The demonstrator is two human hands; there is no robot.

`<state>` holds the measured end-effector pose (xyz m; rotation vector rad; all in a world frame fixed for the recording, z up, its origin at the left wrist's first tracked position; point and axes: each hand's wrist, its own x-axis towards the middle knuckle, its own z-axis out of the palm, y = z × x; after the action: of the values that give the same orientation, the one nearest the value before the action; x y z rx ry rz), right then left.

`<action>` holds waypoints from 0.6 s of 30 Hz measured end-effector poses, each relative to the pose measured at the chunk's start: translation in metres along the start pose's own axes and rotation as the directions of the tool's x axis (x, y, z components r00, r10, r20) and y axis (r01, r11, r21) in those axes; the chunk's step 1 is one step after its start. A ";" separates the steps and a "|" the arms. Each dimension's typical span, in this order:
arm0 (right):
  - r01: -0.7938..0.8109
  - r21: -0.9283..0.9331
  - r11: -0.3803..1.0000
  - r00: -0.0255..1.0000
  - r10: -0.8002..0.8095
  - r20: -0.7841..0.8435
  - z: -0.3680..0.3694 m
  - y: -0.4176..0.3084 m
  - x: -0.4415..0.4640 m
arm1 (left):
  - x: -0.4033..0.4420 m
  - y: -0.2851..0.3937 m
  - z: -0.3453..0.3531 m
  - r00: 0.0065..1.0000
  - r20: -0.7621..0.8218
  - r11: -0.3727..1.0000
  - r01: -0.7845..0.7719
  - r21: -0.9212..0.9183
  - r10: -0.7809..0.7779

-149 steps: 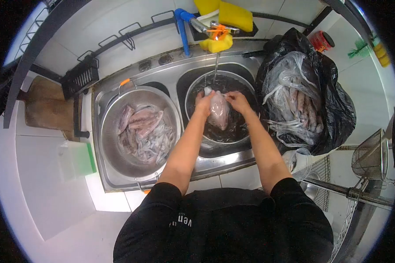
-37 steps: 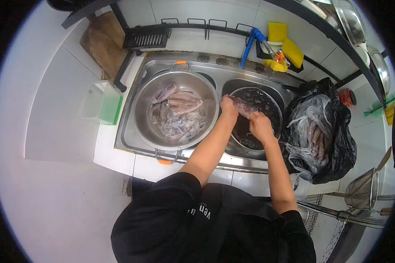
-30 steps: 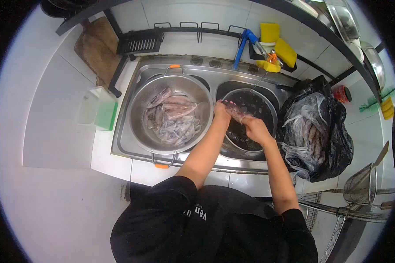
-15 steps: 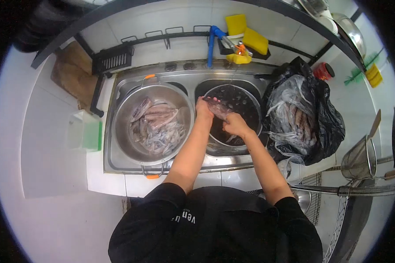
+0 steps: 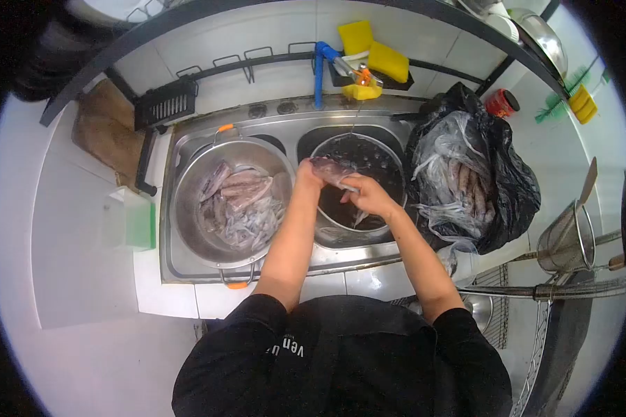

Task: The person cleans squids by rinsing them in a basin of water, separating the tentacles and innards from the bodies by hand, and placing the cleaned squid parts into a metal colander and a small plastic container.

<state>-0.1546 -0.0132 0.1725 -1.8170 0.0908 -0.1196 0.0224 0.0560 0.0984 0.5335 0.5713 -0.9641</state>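
A pinkish squid [image 5: 331, 171] is held between my two hands above a round metal bowl of dark water [image 5: 400, 182] in the right sink basin. My left hand [image 5: 309, 174] is closed around its left end. My right hand [image 5: 368, 197] grips the other end, fingers bent under it. Pale strands hang in the water below my right hand. In the left basin a large metal pot [image 5: 186, 233] with orange-tipped handles holds opened squid bodies [image 5: 245, 189] and a heap of pale tentacles [image 5: 247, 224].
A black plastic bag [image 5: 518, 191] with more squid [image 5: 469, 184] in clear plastic lies right of the sink. Behind the basins stand a blue-piped faucet [image 5: 319, 76] and yellow sponges [image 5: 388, 61]. A green-sided container [image 5: 140, 222] is at the left; a strainer [image 5: 567, 240] hangs right.
The camera view has shifted, moving the sink leftward in the picture. Five seconds ago a pale squid hung between my hands; now a darker one lies across them. My right fingers have shifted along it.
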 end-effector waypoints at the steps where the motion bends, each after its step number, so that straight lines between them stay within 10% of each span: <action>1: 0.004 0.005 1.000 1.000 -0.004 0.017 -0.003 0.004 0.000 | 0.000 -0.002 0.000 0.999 0.028 0.999 0.022 -0.048 -0.020; 3: 0.334 -0.625 0.705 0.920 -0.387 0.055 -0.003 0.012 0.006 | 0.025 -0.002 -0.014 0.993 0.115 0.997 -0.015 -0.072 0.023; 4: 0.116 -0.556 0.823 0.993 -0.099 0.060 0.000 -0.017 0.003 | 0.019 -0.002 -0.011 0.978 0.196 0.993 -0.057 -0.103 0.076; 11: -0.161 0.132 0.978 0.987 0.159 0.021 0.016 0.004 0.021 | -0.027 -0.007 0.019 0.968 0.184 0.985 -0.173 -0.012 0.172; 18: -0.148 0.119 0.982 0.989 0.145 0.033 0.023 0.005 0.028 | 0.008 0.002 0.003 0.962 0.213 0.985 -0.168 -0.040 0.172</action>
<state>-0.1237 0.0039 0.1635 -1.6842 0.1959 0.0014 0.0283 0.0498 0.0957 0.4441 0.3346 -0.8382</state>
